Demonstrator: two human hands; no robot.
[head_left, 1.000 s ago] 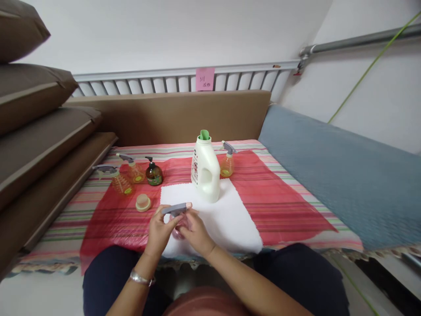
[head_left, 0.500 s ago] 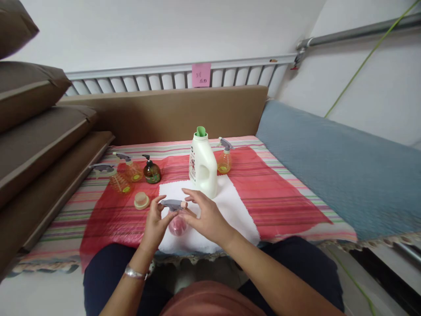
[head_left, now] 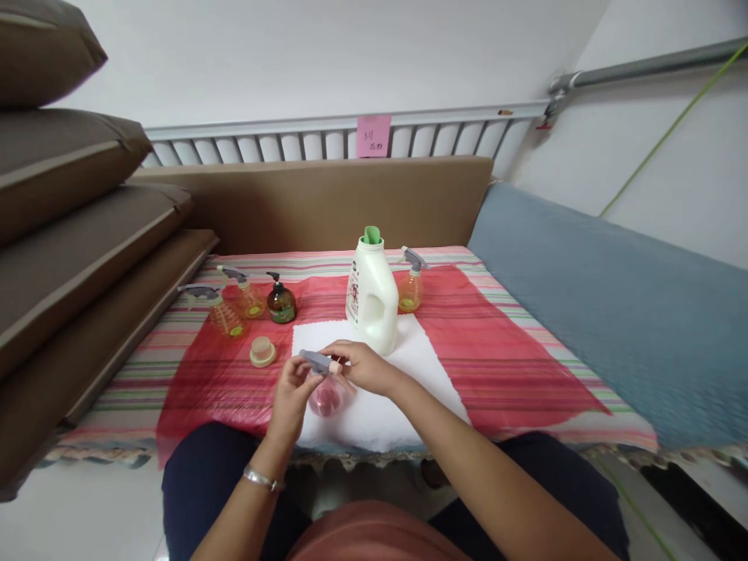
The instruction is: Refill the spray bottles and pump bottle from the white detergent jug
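A pink see-through spray bottle (head_left: 325, 399) with a grey trigger head (head_left: 317, 361) stands on a white cloth (head_left: 403, 405) in front of me. My left hand (head_left: 294, 389) is closed on the left side of the trigger head, with thumb and fingers at its neck. From the right, my right hand (head_left: 369, 368) grips the head near its pale pink nozzle; the hand hides part of it. Behind it stands a white jug (head_left: 379, 300) with a green spout. To the left lies a pale cap (head_left: 262, 351).
Yellow spray bottles (head_left: 225, 318) and a dark pump bottle (head_left: 282, 304) stand at the left. Another yellow spray bottle (head_left: 411, 292) is right of the jug. Stacked brown cushions (head_left: 87, 288) rise at far left; a blue padded surface (head_left: 613, 304) lies right.
My right hand's raised fingers have come down and closed in around the trigger head. The head has turned slightly, its nozzle now angled more toward me. The whole view has shifted a little.
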